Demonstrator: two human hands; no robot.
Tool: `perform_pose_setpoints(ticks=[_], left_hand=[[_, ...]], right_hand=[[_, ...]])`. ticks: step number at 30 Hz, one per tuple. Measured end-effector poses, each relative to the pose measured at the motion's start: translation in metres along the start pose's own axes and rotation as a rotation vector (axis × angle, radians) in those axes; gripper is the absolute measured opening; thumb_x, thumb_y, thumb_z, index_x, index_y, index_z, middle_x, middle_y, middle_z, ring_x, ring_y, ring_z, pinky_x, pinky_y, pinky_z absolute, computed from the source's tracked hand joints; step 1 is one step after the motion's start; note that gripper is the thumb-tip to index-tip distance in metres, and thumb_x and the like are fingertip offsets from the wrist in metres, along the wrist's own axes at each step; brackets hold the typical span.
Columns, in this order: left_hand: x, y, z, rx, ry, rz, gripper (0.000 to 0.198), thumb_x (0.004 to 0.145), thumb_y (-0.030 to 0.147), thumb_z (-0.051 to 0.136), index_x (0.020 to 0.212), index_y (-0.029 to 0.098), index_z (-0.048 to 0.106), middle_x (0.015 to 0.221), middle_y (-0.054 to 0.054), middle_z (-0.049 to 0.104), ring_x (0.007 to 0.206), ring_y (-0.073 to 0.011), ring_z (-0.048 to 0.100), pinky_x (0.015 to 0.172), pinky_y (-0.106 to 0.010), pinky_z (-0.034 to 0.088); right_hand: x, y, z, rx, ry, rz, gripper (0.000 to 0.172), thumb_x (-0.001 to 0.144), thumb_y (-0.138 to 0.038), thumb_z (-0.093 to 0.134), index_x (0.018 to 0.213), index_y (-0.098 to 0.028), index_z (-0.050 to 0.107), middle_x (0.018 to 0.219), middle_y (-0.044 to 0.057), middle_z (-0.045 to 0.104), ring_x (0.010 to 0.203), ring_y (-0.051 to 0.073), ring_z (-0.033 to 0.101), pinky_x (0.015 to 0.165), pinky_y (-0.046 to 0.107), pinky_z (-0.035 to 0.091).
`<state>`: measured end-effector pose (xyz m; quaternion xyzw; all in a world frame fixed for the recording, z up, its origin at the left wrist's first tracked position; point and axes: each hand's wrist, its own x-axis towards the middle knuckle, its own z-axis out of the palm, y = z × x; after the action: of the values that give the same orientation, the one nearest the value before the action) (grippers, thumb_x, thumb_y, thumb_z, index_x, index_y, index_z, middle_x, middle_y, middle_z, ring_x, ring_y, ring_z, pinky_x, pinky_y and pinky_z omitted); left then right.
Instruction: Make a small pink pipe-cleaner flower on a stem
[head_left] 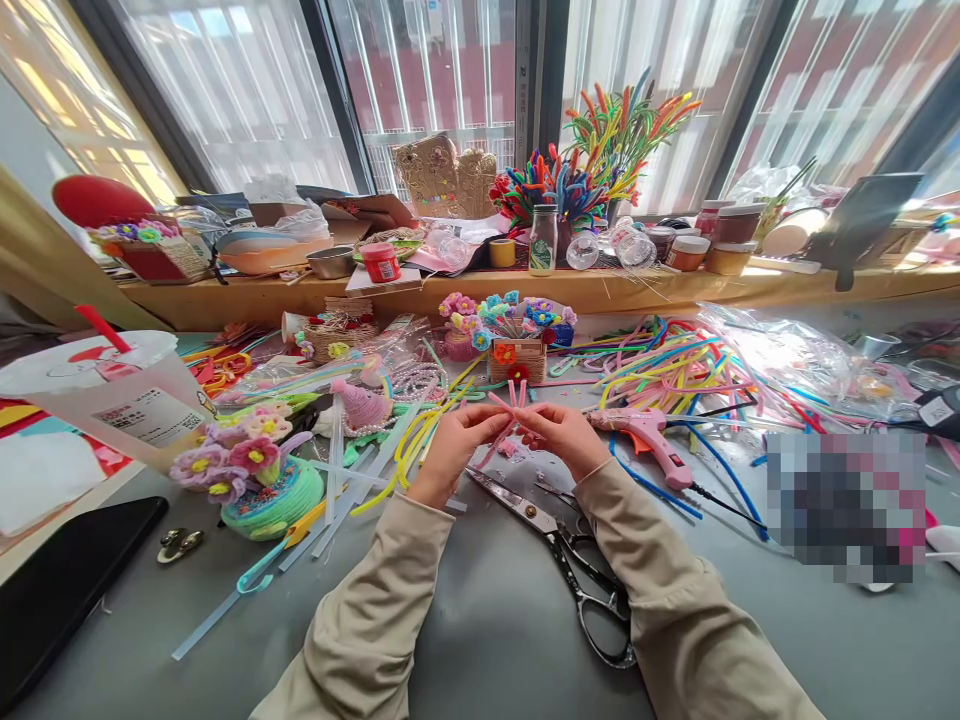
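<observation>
Several pink pipe cleaners (517, 393) cross between my two hands, held above the middle of the grey table. My left hand (466, 440) pinches them from the left, thumb and fingertips pressed together. From the right, my right hand (561, 436) pinches the same pipe cleaners close to the crossing. Below the hands lie large black-handled scissors (551, 530), their blades pointing up and left. A smaller pair of scissors (562, 495) lies partly hidden by my right wrist. Right of my right hand rests a pink glue gun (649, 440) with its dark cord.
At left stand a drink cup (127, 390) with a red straw, a phone (75, 590) and a green pot of fuzzy flowers (274, 500). Clear glue sticks (364, 500) lie nearby. Behind are a flower box (517, 360) and loose colourful pipe cleaners (675, 365). A crowded sill (450, 297) runs along the windows.
</observation>
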<state>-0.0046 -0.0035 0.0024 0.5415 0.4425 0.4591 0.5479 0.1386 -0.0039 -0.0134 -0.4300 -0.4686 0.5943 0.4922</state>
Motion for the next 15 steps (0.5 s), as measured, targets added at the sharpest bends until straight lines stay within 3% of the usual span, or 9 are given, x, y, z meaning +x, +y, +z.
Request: perform_pose_setpoints(ticks=[8,15], left_hand=[[-0.0003,0.0004,0.0008,0.192,0.017,0.124,0.026,0.06,0.035,0.059,0.073,0.014,0.065,0.072,-0.004,0.064,0.07,-0.0156,0.054,0.064,-0.024,0.042],[0.0008,0.001,0.0007,0.263,0.04,0.128,0.03,0.06,0.038,0.057,0.075,0.013,0.065,0.073,-0.005,0.063,0.065,-0.0145,0.053,0.06,-0.024,0.041]], right_hand=[[0.0003,-0.0008,0.0001,-0.04,0.056,-0.093,0.026,0.054,-0.039,0.064,0.059,-0.015,0.056,0.05,-0.003,0.052,0.046,0.007,0.045,0.047,0.022,0.035],[0.0007,-0.0025,-0.002,0.133,0.148,-0.088,0.023,0.052,-0.034,0.066,0.056,-0.016,0.052,0.049,-0.005,0.049,0.047,0.005,0.042,0.048,0.021,0.033]])
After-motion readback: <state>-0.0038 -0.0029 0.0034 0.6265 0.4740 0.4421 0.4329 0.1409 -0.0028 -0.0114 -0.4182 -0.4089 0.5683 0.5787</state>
